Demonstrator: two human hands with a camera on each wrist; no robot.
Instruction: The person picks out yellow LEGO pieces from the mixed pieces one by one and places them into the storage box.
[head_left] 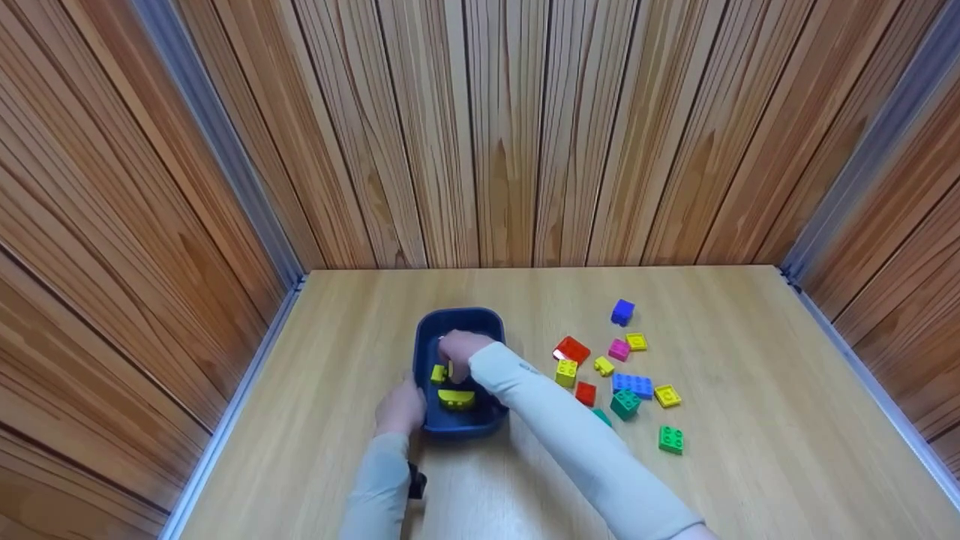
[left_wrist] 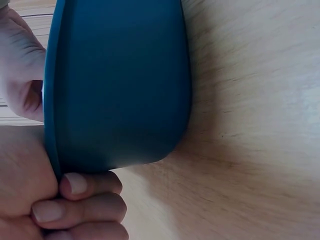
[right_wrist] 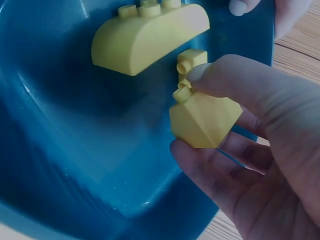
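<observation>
A dark blue plastic tub [head_left: 460, 430] stands on the table, and my left hand [head_left: 401, 409] holds its left rim. In the left wrist view this hand's fingers [left_wrist: 95, 207] curl outside the wall; its thumb tip [right_wrist: 239, 6] shows inside the tub in the right wrist view. My right hand [right_wrist: 250, 135] is over the inside of the tub, pinching a yellow toy brick [right_wrist: 204, 120] with slanted faces between thumb and fingers. Behind it, a small yellow brick [right_wrist: 196, 57] is partly hidden. A yellow rounded brick [right_wrist: 150, 37] with studs lies in the tub.
Right of the tub, several loose bricks are spread on the table, among them a red one [head_left: 571, 349], a blue one [head_left: 632, 386], a pink one [head_left: 619, 349] and a green one [head_left: 671, 439]. Wood-panelled walls [head_left: 502, 150] enclose the table.
</observation>
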